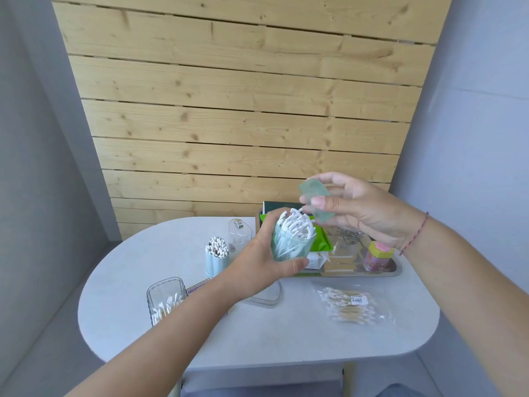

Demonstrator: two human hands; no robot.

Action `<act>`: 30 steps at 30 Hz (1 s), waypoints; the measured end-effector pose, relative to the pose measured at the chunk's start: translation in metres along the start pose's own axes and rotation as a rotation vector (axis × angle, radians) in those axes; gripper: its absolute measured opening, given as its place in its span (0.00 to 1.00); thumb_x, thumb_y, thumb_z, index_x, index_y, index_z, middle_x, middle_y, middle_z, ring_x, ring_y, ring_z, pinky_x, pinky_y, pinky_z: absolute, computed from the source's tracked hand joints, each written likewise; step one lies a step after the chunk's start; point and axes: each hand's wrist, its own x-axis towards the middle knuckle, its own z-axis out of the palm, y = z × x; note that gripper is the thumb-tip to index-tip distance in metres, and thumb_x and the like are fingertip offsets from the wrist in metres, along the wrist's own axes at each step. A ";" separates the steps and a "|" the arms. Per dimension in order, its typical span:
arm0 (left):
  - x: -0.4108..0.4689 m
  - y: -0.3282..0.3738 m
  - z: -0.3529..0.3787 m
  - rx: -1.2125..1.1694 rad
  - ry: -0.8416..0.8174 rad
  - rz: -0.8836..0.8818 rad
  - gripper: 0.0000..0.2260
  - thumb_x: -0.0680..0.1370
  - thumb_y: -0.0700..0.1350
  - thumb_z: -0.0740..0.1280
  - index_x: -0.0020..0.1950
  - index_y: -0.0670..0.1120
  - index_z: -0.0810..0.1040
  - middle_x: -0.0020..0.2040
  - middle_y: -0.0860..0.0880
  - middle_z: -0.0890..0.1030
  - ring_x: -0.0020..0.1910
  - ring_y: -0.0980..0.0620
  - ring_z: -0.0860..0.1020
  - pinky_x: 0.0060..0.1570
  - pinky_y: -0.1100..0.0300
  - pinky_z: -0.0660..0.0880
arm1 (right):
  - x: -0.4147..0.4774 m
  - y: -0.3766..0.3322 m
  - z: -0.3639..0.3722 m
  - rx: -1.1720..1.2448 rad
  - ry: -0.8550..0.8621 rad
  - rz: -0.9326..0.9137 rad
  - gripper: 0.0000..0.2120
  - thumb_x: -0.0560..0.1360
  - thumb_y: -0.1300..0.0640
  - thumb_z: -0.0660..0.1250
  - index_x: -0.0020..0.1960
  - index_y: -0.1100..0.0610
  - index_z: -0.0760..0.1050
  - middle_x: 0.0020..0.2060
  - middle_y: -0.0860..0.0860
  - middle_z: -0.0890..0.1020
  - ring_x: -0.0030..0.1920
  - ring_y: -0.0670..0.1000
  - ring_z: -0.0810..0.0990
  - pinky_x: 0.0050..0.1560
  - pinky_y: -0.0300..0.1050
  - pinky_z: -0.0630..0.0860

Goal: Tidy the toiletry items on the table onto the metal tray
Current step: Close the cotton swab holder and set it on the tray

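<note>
**Floss cup [292, 245] in the left hand [266, 262], green lid [316, 206] in the right hand [363, 210]**

At the left front of the white table [286, 333] stands a clear tub [163, 299] with cotton swabs in it. Behind it and a little to the right is a pale blue holder [217, 260] packed with upright swabs, and just beyond that a clear box [240, 234].

The left hand reaches in from the lower left. Its fingers and thumb are curled round the floss cup, a see-through green cup full of white floss picks, open at the top. It is held up in the air in front of the left end of the metal tray [372, 274], not resting on the tray. A clear cover [263, 298] lies on the table below that wrist.

The right hand is up and to the right of the cup and pinches the green lid between thumb and fingertips. The lid is tilted and close to the picks; whether it touches them cannot be told.

The metal tray sits at the back right of the table. It holds a green packet [322, 242], wooden sticks [340, 265] and a pink jar [377, 257] with a yellow top. In front of the tray, on the table, lies a sealed bag of swabs [350, 305].
</note>
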 end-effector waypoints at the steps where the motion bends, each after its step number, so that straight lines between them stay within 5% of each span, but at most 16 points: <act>1: 0.000 0.000 0.000 0.000 0.001 0.002 0.30 0.71 0.44 0.74 0.64 0.64 0.61 0.48 0.69 0.76 0.47 0.67 0.76 0.46 0.72 0.72 | 0.001 0.000 -0.004 -0.006 -0.002 0.011 0.28 0.61 0.50 0.74 0.60 0.51 0.74 0.56 0.55 0.83 0.57 0.52 0.82 0.55 0.45 0.80; 9: 0.001 0.003 0.004 0.022 0.008 0.011 0.30 0.72 0.46 0.73 0.66 0.61 0.59 0.54 0.59 0.75 0.49 0.64 0.75 0.48 0.71 0.71 | 0.005 0.005 0.008 -0.208 -0.091 0.025 0.25 0.65 0.48 0.72 0.61 0.50 0.74 0.56 0.52 0.83 0.52 0.49 0.82 0.56 0.46 0.78; 17: 0.001 0.005 0.004 0.054 -0.025 -0.021 0.30 0.72 0.47 0.73 0.68 0.53 0.59 0.56 0.55 0.76 0.54 0.60 0.75 0.51 0.66 0.72 | 0.003 0.001 0.012 -0.339 -0.108 -0.039 0.27 0.63 0.47 0.73 0.61 0.47 0.75 0.55 0.46 0.83 0.52 0.45 0.83 0.51 0.35 0.79; 23: 0.002 0.006 0.002 0.003 -0.049 -0.036 0.29 0.72 0.47 0.72 0.67 0.55 0.60 0.52 0.58 0.74 0.50 0.61 0.74 0.49 0.65 0.71 | 0.004 0.001 0.005 -0.223 -0.124 -0.004 0.27 0.64 0.49 0.73 0.62 0.49 0.75 0.56 0.49 0.83 0.57 0.53 0.82 0.58 0.49 0.78; 30: 0.002 0.008 0.005 0.015 -0.027 -0.053 0.31 0.71 0.49 0.72 0.69 0.57 0.59 0.57 0.54 0.76 0.55 0.55 0.77 0.56 0.56 0.76 | 0.003 0.007 0.017 -0.470 -0.066 -0.090 0.25 0.65 0.51 0.77 0.60 0.42 0.74 0.55 0.38 0.79 0.54 0.43 0.81 0.55 0.31 0.76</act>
